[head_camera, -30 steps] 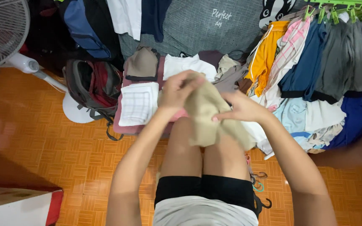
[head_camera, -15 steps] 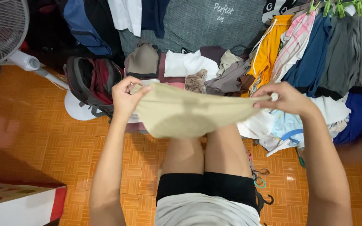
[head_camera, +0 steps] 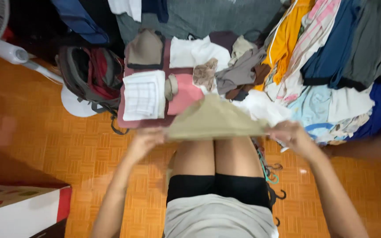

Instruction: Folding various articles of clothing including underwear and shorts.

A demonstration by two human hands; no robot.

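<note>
Orange parquet floor point(head_camera: 45, 132) carried the whole arrangement, with the person seated on it and both knees extended forward. Each grip was closed on one end of a beige garment point(head_camera: 214, 121): the left hand point(head_camera: 144, 141) pinched its left corner, and the right hand point(head_camera: 289, 136) pinched its right corner. The garment was stretched flat between the two hands, just above the knees, with its far edge rising to a low peak. Directly beyond it lay a dark pink mat point(head_camera: 126, 119) bearing folded items: a white checked cloth point(head_camera: 144, 94), a pink folded piece point(head_camera: 184, 97) beside it, and a tan cup-shaped item point(head_camera: 145, 48) farther back. A white folded garment point(head_camera: 195, 53) lay at the mat's far end. To the right, a loose heap of clothing point(head_camera: 331, 83) in yellow, blue, grey and white spread across the floor. To the left of the mat stood a grey and red backpack point(head_camera: 89, 77), near the white base of a standing fan point(head_camera: 9, 53). Several hangers point(head_camera: 270, 172) lay on the floor beside the right thigh.
</note>
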